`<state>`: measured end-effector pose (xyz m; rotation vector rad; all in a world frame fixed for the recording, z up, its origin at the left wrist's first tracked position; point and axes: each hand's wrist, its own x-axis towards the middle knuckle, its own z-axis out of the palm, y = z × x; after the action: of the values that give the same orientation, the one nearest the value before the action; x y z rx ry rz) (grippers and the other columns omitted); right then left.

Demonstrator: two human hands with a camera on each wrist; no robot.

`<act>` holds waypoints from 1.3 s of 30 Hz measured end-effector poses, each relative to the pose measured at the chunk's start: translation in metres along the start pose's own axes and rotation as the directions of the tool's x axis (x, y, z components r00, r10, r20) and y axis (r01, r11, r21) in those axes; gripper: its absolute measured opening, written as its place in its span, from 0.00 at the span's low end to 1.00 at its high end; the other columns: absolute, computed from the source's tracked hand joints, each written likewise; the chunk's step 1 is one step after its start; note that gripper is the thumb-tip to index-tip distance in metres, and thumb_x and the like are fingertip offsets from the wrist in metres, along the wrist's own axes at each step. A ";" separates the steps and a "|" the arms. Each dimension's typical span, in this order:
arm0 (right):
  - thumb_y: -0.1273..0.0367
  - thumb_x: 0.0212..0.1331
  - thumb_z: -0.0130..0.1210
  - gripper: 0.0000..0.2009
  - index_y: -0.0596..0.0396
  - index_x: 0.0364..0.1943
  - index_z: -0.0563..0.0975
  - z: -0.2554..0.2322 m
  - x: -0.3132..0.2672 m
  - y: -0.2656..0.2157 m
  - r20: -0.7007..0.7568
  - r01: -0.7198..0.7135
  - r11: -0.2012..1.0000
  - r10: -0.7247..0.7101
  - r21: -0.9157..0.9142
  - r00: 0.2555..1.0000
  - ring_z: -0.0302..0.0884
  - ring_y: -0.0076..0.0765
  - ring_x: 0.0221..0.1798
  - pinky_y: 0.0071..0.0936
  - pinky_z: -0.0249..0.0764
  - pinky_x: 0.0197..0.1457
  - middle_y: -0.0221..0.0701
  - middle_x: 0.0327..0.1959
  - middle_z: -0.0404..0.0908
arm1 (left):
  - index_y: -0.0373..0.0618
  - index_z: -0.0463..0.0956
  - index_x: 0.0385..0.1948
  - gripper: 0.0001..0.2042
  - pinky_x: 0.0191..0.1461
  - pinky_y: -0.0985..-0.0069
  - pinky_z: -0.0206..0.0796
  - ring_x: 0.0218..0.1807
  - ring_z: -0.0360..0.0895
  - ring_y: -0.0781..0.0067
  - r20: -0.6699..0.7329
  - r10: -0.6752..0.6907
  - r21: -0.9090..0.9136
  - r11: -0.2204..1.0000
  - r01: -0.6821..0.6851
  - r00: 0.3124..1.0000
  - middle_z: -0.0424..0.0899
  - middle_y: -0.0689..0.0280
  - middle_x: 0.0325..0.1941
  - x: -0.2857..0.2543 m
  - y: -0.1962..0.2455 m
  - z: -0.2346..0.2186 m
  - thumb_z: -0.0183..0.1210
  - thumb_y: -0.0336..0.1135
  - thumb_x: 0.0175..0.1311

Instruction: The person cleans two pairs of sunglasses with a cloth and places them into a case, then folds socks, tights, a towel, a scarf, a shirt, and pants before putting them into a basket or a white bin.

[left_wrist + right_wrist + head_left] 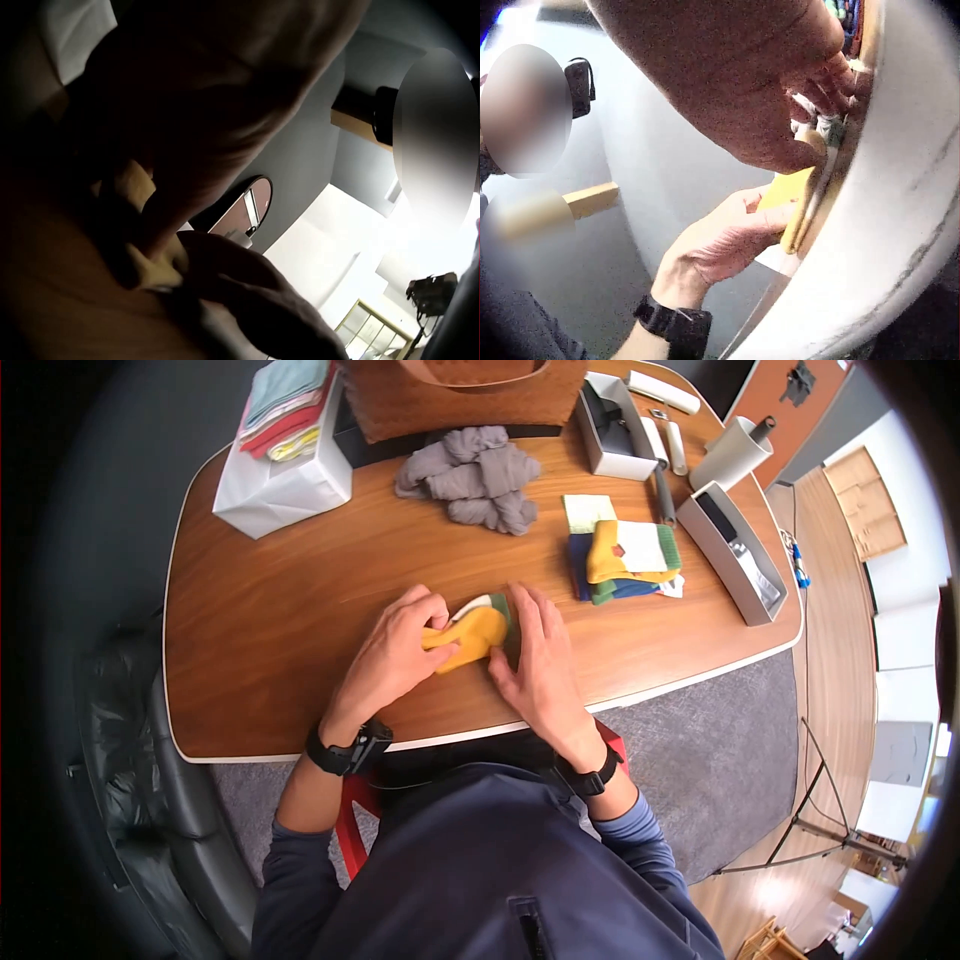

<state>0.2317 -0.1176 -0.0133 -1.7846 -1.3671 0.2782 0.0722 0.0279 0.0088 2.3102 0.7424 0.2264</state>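
A folded yellow sock [470, 636] with a white and green end lies on the wooden table, between the two hands. My left hand [396, 640] pinches its left end, thumb on top of the yellow fabric and fingers bent. At the other end is my right hand [540, 655], its fingers fairly straight beside the green part and its thumb at the sock's near right edge. The right wrist view shows the yellow sock [789, 193] with the left hand [727, 236] gripping it low down. Dark shadow covers much of the left hand [202, 112] in the left wrist view.
Right of the hands lies a pile of folded socks [630, 555]. A crumpled grey cloth [475, 475] sits farther back, before a brown bag [460, 405]. A white box [285, 490] with folded cloths stands back left; open boxes [735, 555] line the right side.
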 end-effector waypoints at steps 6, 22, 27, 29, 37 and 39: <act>0.76 0.61 0.64 0.23 0.62 0.61 0.75 -0.059 0.010 0.023 0.078 -0.274 0.643 0.316 0.715 0.946 0.80 0.25 0.53 0.25 0.76 0.58 0.32 0.51 0.83 | 0.42 0.71 0.40 0.13 0.52 0.79 0.72 0.48 0.78 0.80 0.079 0.106 -0.744 0.668 -0.012 0.991 0.77 0.67 0.41 0.042 0.052 0.005 0.69 0.23 0.62; 0.66 0.53 0.64 0.23 0.60 0.55 0.80 -0.152 0.085 0.132 -0.204 -0.196 0.980 0.183 -0.042 0.962 0.81 0.48 0.60 0.39 0.76 0.62 0.47 0.56 0.83 | 0.34 0.71 0.52 0.31 0.28 0.78 0.71 0.27 0.79 0.78 -0.132 -0.061 -0.264 0.964 0.025 0.989 0.84 0.60 0.36 0.168 0.070 0.071 0.68 0.55 0.65; 0.64 0.58 0.65 0.32 0.61 0.66 0.72 -0.169 0.066 0.126 0.025 -0.441 0.758 0.491 0.480 0.871 0.78 0.42 0.62 0.38 0.74 0.65 0.44 0.66 0.75 | 0.31 0.68 0.57 0.42 0.53 0.63 0.76 0.48 0.84 0.57 0.113 -0.242 -0.456 0.849 0.266 0.964 0.84 0.47 0.48 0.151 0.064 0.054 0.60 0.70 0.64; 0.63 0.59 0.66 0.34 0.62 0.69 0.68 -0.163 0.067 0.142 0.050 -0.437 0.780 0.466 0.448 0.883 0.80 0.38 0.59 0.34 0.80 0.55 0.45 0.67 0.73 | 0.29 0.67 0.60 0.45 0.56 0.63 0.75 0.52 0.84 0.55 0.052 -0.205 -0.379 0.901 0.209 0.977 0.83 0.45 0.52 0.154 0.071 0.064 0.60 0.71 0.63; 0.68 0.60 0.64 0.33 0.62 0.70 0.67 -0.138 0.055 0.142 -0.015 -0.385 0.797 0.442 0.466 0.897 0.80 0.33 0.58 0.26 0.79 0.54 0.41 0.62 0.77 | 0.31 0.73 0.56 0.35 0.59 0.69 0.72 0.56 0.79 0.68 0.053 -0.140 -0.604 0.784 0.143 0.989 0.81 0.53 0.55 0.147 0.077 0.093 0.71 0.55 0.61; 0.70 0.62 0.62 0.32 0.62 0.71 0.66 -0.132 0.044 0.140 -0.074 -0.291 0.809 0.378 0.510 0.923 0.78 0.33 0.61 0.27 0.76 0.61 0.42 0.62 0.78 | 0.32 0.69 0.59 0.36 0.60 0.69 0.71 0.56 0.76 0.68 -0.006 -0.154 -0.607 0.786 0.119 0.988 0.77 0.55 0.54 0.134 0.087 0.092 0.73 0.54 0.60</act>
<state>0.4263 -0.1495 -0.0201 -1.5568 -0.7552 0.5937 0.2540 0.0003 -0.0072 1.6339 0.7297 0.3999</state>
